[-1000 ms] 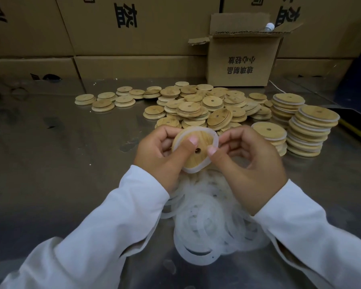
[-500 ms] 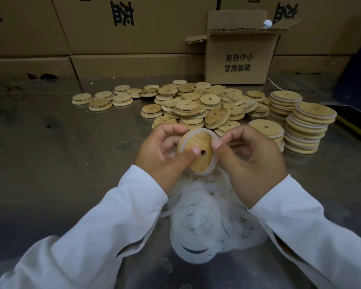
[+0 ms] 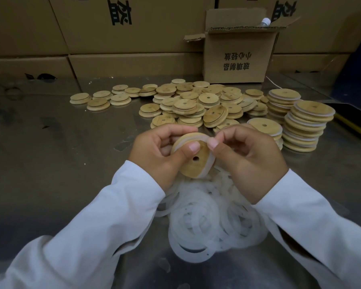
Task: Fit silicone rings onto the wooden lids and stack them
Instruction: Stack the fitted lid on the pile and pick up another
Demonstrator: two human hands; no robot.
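A round wooden lid (image 3: pixel 193 163) with a small centre hole is held tilted above the table by both hands. My left hand (image 3: pixel 156 155) grips its left side, thumb pressed on its face. My right hand (image 3: pixel 248 161) pinches a translucent silicone ring (image 3: pixel 209 163) that wraps the lid's top and right rim. Below the hands lies a loose pile of silicone rings (image 3: pixel 208 222). Behind them is a heap of bare wooden lids (image 3: pixel 192 105). At the right stand stacks of ringed lids (image 3: pixel 306 126).
The work surface is a dull metal table (image 3: pixel 50 142). An open cardboard box (image 3: pixel 238 51) stands at the back, in front of a wall of large cartons (image 3: pixel 123 28). A yellow-edged object (image 3: pixel 354 128) lies at the far right edge.
The ring has gone from loosely encircling the lid to sitting closer around its rim. My right thumb and finger have shifted up to the lid's top right edge, and the lid has turned slightly.
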